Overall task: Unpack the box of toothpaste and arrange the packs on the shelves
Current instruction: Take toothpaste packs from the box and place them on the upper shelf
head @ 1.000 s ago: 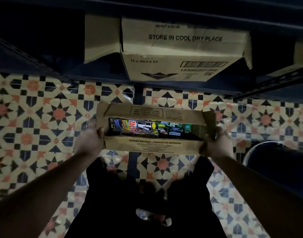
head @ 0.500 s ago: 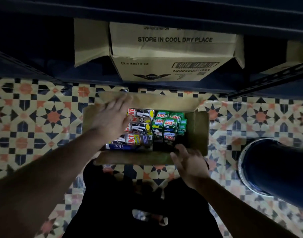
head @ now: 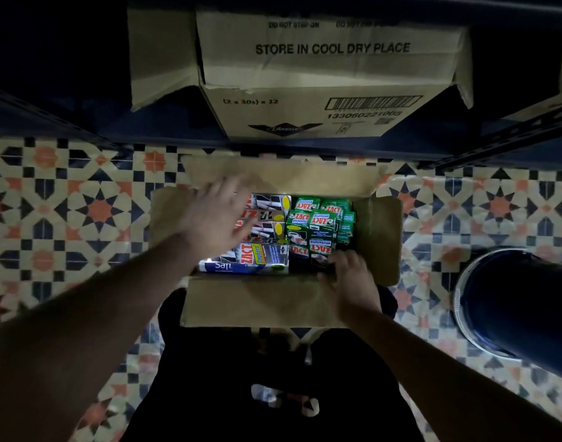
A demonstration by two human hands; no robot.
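Note:
An open cardboard box (head: 266,301) sits on the patterned floor in front of me, its flaps spread out. Inside lie grey and black toothpaste packs (head: 270,253) on the left and several green toothpaste packs (head: 317,218) on the right. My left hand (head: 212,215) hovers over the left packs with fingers spread, blurred, holding nothing. My right hand (head: 349,275) rests at the near right corner of the box, fingertips touching a green pack by the near flap. Whether it grips the pack is unclear.
A dark shelf (head: 82,122) runs across the top, holding a larger cardboard carton (head: 305,106) printed "STORE IN COOL DRY PLACE". A dark round bin (head: 522,304) stands at the right. Tiled floor (head: 66,202) lies around the box. My dark-clothed legs are below.
The box went from held up in both hands to resting on the floor with flaps open. Both hands let go and moved in over the packs.

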